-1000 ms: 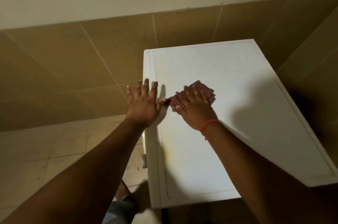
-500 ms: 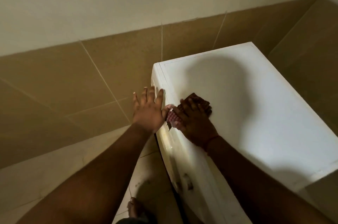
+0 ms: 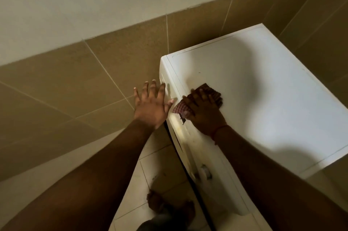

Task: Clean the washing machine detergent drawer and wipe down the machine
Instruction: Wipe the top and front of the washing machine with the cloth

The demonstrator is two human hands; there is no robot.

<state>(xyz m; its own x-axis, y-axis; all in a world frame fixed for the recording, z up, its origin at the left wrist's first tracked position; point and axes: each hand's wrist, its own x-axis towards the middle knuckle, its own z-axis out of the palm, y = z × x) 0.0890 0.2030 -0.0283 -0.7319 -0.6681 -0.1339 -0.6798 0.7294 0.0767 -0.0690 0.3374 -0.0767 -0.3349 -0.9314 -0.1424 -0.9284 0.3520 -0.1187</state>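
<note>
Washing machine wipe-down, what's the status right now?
Left hand flat against machine's front edge. Right hand pressing checked cloth on top. Nothing blocking.

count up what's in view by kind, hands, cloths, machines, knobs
hands: 2, left hand and right hand
cloths: 1, checked cloth under the right hand
washing machines: 1
knobs: 1 on the machine's front
total: 5

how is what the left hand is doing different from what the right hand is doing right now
The left hand is bare with fingers spread straight; the right hand has a checked cloth under it. The left hand rests against the upper front edge of the washing machine; the right hand presses down on its top near that edge. Both touch the machine, side by side.
</note>
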